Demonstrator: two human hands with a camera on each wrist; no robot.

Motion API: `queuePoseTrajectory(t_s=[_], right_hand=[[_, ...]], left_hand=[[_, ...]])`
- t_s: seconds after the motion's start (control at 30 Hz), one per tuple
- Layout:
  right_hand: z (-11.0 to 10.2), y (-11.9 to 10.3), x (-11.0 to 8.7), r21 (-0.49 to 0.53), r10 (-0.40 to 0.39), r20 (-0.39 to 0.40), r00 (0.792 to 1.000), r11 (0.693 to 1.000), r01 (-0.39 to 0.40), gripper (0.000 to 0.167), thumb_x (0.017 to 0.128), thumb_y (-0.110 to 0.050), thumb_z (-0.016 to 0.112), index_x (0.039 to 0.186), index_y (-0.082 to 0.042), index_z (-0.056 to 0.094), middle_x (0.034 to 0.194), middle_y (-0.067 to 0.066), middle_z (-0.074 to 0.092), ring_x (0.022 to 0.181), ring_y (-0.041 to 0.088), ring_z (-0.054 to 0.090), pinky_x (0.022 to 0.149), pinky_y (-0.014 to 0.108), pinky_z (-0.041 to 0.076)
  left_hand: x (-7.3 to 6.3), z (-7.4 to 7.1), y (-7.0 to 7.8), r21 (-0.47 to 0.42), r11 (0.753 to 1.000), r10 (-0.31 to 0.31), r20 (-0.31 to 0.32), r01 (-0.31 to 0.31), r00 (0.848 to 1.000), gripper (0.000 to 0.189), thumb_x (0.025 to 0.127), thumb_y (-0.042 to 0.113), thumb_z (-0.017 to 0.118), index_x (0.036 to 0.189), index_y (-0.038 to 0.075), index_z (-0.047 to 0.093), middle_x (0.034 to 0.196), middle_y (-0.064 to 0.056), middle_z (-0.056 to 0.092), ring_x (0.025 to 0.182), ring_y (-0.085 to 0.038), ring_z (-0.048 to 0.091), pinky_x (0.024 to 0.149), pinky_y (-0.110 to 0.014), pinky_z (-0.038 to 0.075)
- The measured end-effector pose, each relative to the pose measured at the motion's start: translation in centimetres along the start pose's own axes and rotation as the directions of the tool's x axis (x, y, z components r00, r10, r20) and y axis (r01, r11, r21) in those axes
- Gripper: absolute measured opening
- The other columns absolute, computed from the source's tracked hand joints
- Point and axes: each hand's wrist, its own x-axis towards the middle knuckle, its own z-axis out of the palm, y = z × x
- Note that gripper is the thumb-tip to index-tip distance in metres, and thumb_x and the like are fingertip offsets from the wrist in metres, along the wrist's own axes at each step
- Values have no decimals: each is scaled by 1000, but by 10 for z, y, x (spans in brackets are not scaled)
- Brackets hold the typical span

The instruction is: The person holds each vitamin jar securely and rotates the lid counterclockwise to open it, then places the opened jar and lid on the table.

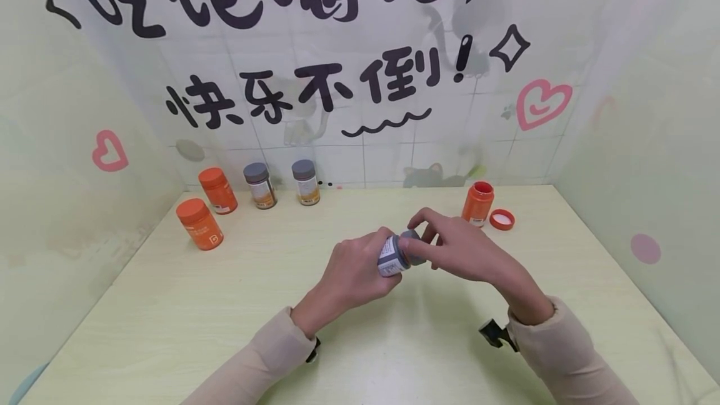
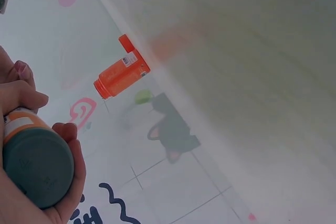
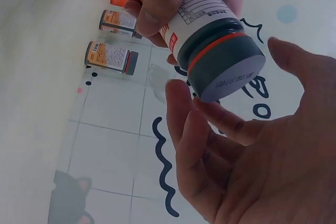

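Left hand (image 1: 355, 269) gripping gray-capped bottle (image 1: 390, 257), tilted above mid table (image 1: 236, 305), right hand (image 1: 464, 247) loosely spread about its cap (image 3: 226, 69), uncapped orange bottle (image 1: 478, 204) far right, lid (image 1: 502, 219) beside it, four capped bottles (image 1: 262, 189) far left

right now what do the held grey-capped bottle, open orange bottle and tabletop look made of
Held grey-capped bottle: likely plastic, judging by its smooth, matte cap. Open orange bottle: probably plastic, evenly coloured with soft shine. Tabletop: wood or wood-look laminate, given faint grain and soft glare.
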Motion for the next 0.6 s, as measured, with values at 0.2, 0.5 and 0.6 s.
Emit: queuePoseTrajectory(t_s=[0.2, 0.5, 0.6], right_hand=[[5, 0, 5, 23, 34, -20, 999, 999, -34, 49, 98, -62, 56, 109, -16, 69, 77, 2, 71, 62, 17, 67, 58, 35, 50], [0, 2, 1, 75, -58, 11, 998, 996, 57, 31, 95, -42, 69, 119, -23, 64, 102, 3, 70, 78, 17, 69, 68, 35, 57], [-1, 3, 1, 82, -129, 5, 992, 988, 128, 32, 93, -32, 73, 123, -24, 64, 109, 2, 69, 87, 18, 68, 72, 35, 58]], left_hand=[[-1, -1, 0, 75, 997, 32, -11, -31, 999, 48, 74, 30, 85, 111, 13, 60, 85, 3, 70, 63, -7, 62, 52, -21, 48], [1, 1, -1, 16, 1000, -10, 19, 10, 1000, 47, 75, 29, 84, 112, 14, 61, 86, 4, 71, 65, -7, 63, 54, -22, 49], [1, 1, -2, -22, 999, -33, 26, 33, 999, 46, 75, 29, 84, 111, 14, 61, 84, 4, 69, 64, -6, 61, 54, -21, 48]])
